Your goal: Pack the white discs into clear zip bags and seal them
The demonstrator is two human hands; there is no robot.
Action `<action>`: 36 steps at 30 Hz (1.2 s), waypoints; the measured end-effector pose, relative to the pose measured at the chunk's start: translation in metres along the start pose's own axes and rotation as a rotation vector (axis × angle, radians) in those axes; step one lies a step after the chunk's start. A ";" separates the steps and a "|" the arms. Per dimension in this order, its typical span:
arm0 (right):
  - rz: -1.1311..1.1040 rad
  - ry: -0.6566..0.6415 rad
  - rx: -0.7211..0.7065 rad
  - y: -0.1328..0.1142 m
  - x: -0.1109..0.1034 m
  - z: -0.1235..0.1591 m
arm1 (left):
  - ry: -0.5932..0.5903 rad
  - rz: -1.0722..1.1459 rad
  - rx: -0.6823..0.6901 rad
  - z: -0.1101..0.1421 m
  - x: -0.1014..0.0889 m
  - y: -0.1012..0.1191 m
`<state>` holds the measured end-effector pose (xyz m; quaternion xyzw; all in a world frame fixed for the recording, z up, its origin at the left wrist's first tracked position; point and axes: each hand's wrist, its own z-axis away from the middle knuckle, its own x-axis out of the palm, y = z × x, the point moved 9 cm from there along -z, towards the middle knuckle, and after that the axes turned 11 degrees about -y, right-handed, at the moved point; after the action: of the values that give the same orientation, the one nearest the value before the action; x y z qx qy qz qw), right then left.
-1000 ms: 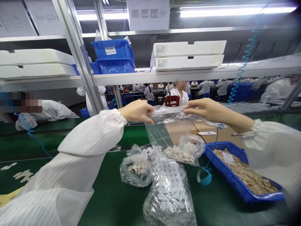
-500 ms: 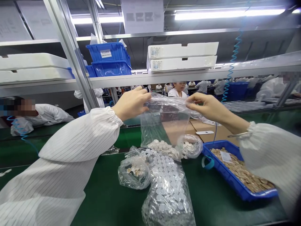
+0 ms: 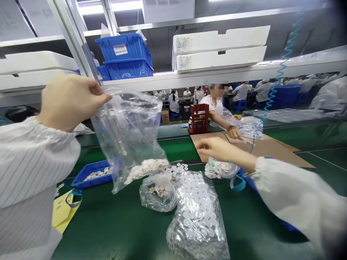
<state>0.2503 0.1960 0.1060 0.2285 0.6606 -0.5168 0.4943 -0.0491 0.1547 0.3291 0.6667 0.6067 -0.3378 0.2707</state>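
My left hand (image 3: 73, 101) is closed on the top edge of a clear plastic bag (image 3: 132, 122), holding it up. White discs (image 3: 148, 169) lie in the bag's bottom corner. My right hand (image 3: 223, 151), slightly blurred, hangs with loosely curled fingers and nothing visible in them, just above a small bag of white pieces (image 3: 221, 169). Between my hands a large clear bag of white round discs (image 3: 199, 213) lies flat on the green bench. Against its left side sits a crumpled open bag with tan discs (image 3: 158, 191).
A blue tray (image 3: 92, 173) of white pieces and a yellow paper (image 3: 63, 213) are at left. Another blue tray (image 3: 290, 225) is mostly hidden under my right arm. Across the bench, a co-worker's hand (image 3: 233, 133) reaches over cardboard (image 3: 271, 150), beside a red fixture (image 3: 199, 117).
My right hand has let go of the bag's edge and dropped. My left hand has carried the bag to the left. The co-worker's arm now reaches over the cardboard.
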 end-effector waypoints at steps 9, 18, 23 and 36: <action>-0.038 -0.191 0.239 0.049 0.167 -0.103 | -0.148 -0.129 -0.024 0.092 0.081 -0.073; -0.124 -0.157 0.309 0.079 0.213 -0.127 | -0.511 0.303 0.387 0.200 0.181 0.030; -0.200 -0.080 0.305 0.085 0.208 -0.124 | -0.791 0.306 0.603 0.211 0.267 0.090; -1.101 0.005 0.304 0.120 0.209 -0.116 | -1.111 0.430 0.483 0.240 0.269 0.062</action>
<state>0.2146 0.3013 -0.1377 -0.0798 0.6017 -0.7868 0.1123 -0.0071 0.1309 -0.0339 0.5412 0.1357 -0.6983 0.4484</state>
